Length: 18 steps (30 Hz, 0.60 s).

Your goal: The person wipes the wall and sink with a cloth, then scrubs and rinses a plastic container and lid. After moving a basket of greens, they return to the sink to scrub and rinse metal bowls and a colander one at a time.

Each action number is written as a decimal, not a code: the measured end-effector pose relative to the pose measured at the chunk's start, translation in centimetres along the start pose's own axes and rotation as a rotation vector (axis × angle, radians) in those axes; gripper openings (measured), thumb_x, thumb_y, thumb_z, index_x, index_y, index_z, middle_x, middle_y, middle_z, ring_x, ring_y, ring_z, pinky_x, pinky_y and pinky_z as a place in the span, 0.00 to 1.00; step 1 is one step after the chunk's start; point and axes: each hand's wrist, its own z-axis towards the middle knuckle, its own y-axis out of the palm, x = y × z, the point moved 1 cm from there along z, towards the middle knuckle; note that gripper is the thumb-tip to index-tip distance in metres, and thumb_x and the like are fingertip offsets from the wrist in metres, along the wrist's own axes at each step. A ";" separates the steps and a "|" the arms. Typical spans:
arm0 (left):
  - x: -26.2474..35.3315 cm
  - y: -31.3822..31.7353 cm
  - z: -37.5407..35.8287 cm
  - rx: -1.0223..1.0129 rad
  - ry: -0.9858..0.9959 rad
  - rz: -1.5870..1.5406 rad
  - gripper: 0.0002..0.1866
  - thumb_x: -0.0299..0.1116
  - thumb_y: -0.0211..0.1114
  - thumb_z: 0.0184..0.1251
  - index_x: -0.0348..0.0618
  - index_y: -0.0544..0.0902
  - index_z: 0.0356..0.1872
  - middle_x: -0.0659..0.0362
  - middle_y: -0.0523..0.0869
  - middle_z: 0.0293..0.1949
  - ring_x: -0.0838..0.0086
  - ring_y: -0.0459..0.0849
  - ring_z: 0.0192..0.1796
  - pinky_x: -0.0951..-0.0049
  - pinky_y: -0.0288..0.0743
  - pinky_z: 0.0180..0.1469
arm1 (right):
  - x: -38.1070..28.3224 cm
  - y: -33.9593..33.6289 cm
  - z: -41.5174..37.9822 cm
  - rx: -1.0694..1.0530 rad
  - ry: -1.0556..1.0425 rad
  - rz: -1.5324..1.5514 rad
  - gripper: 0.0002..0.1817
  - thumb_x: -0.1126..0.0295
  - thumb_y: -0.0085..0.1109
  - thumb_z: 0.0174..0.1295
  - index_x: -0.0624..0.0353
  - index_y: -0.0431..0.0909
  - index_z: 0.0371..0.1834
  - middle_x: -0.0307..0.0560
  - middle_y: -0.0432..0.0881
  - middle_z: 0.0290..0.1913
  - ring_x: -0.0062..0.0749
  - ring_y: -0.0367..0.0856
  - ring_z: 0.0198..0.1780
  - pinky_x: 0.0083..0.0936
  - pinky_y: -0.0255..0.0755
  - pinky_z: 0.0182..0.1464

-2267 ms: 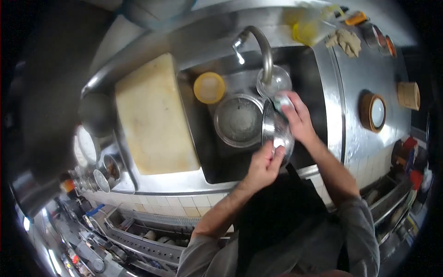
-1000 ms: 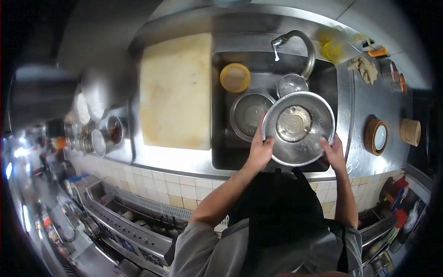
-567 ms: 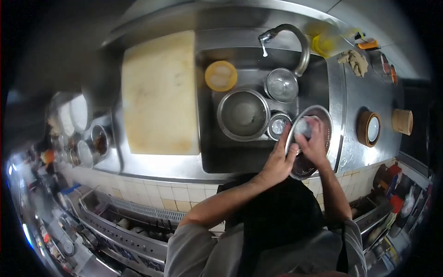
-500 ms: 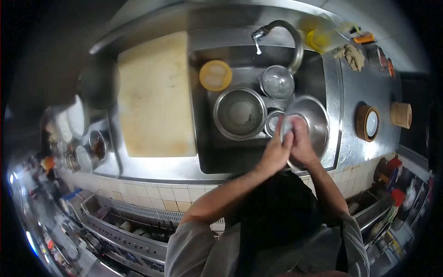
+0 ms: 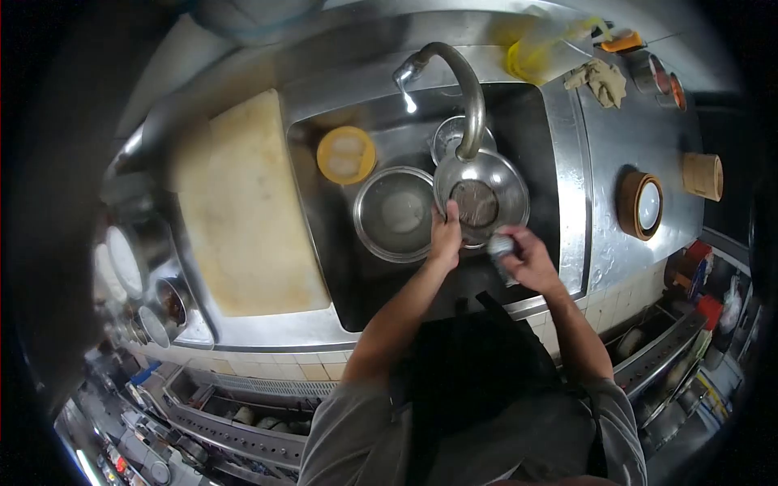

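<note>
My left hand grips the near left rim of a shiny metal bowl, thumb on the inside. The bowl is held over the sink below the faucet, overlapping a smaller metal bowl behind it. To the right of its near rim, my right hand is closed around a small grey-white scouring pad, partly hidden by the fingers. Another metal bowl with water in it stands in the sink, left of my left hand. Farther back sits a yellow bowl with pale pieces inside.
The curved faucet reaches over the sink. A large cutting board lies to the left. On the right counter are a crumpled cloth, a round wooden container and another wooden container. A yellow bottle stands behind.
My hands were together at the scouring pad and have come apart. My left hand has taken hold of the large bowl, which has moved left from the sink's right side. The view has shifted.
</note>
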 end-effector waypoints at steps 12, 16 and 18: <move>-11.3 -15.3 3.6 0.004 0.697 2.002 0.32 0.53 0.60 0.74 0.44 0.72 0.71 0.46 0.78 0.69 0.51 0.77 0.71 0.47 0.56 0.79 | 2.3 -3.5 -3.7 0.161 0.284 0.410 0.24 0.75 0.52 0.58 0.63 0.76 0.61 0.43 0.81 0.49 0.27 0.79 0.50 0.24 0.75 0.56; -5.5 -13.5 1.0 -0.191 0.264 1.826 0.23 0.49 0.56 0.78 0.45 0.78 0.64 0.45 0.81 0.65 0.49 0.83 0.63 0.48 0.75 0.64 | 2.8 -2.6 -4.1 0.153 0.384 0.686 0.26 0.75 0.50 0.57 0.63 0.77 0.62 0.43 0.82 0.50 0.27 0.79 0.50 0.24 0.74 0.56; -1.4 -12.0 -2.1 -0.346 0.329 1.750 0.20 0.50 0.55 0.79 0.46 0.83 0.52 0.46 0.89 0.45 0.46 0.89 0.47 0.44 0.81 0.51 | 2.7 -2.4 -3.8 0.114 0.375 0.760 0.27 0.76 0.50 0.58 0.63 0.76 0.63 0.43 0.81 0.51 0.28 0.78 0.52 0.23 0.73 0.57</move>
